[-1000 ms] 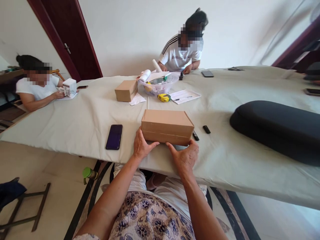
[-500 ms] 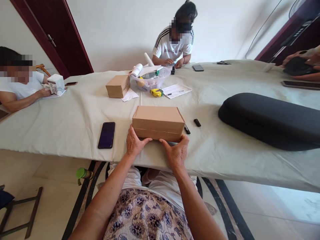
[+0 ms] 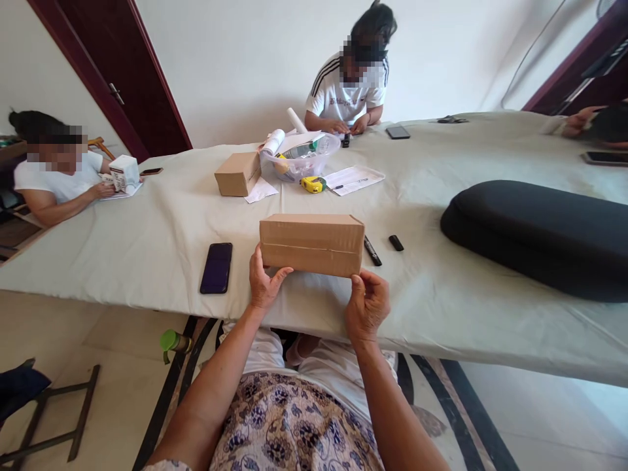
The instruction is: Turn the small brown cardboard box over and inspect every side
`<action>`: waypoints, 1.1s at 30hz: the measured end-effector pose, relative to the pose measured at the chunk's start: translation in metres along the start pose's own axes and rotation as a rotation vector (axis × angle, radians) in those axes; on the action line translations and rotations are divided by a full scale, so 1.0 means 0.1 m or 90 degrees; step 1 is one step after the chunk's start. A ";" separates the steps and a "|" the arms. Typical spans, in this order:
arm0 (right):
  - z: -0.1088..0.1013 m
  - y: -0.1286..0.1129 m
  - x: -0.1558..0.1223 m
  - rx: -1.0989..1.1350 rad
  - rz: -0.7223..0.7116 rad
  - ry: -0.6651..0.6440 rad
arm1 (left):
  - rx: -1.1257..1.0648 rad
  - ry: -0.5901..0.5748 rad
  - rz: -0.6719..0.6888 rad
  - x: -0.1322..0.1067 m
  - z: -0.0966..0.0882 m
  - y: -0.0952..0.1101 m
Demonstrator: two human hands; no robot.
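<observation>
A closed brown cardboard box [image 3: 311, 243] is held up off the table's near edge, its long front face turned towards me. My left hand [image 3: 262, 282] grips its lower left corner, fingers behind and thumb on the front. My right hand [image 3: 367, 302] pinches the lower right corner from below. A dark phone [image 3: 216, 267] lies on the cloth left of the box. A black marker [image 3: 371, 250] and a small black cap [image 3: 396, 243] lie just right of it.
The long table [image 3: 161, 242] wears a pale cloth. A second cardboard box [image 3: 237, 174], a clear bowl [image 3: 301, 159], a yellow tape measure [image 3: 313, 184] and papers sit mid-table. A big black cushion [image 3: 534, 229] fills the right. Two other people sit at the far and left sides.
The box has been lifted off the table and tipped so its front face shows. My right hand shifted from the box's front to its lower right corner.
</observation>
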State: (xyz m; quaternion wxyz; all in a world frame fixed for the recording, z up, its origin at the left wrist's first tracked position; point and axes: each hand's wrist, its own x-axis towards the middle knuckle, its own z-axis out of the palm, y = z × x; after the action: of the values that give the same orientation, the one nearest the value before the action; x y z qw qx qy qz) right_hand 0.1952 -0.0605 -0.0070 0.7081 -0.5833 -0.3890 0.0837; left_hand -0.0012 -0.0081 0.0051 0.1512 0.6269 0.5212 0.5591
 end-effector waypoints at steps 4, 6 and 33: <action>-0.02 -0.02 0.02 -0.018 -0.001 0.015 | -0.023 -0.016 -0.009 -0.01 -0.03 0.07; -0.03 -0.03 0.03 -0.039 -0.007 0.023 | -0.040 -0.029 -0.027 -0.04 -0.04 0.14; 0.07 -0.24 0.35 0.008 0.092 -0.087 | -0.192 -0.052 -0.130 0.21 -0.13 0.25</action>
State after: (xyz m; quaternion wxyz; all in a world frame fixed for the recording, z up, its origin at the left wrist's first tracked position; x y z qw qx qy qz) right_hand 0.2061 -0.0422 0.0301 0.6761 -0.5980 -0.3927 0.1764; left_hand -0.0041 -0.0067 0.0402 0.3206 0.5632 0.4860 0.5863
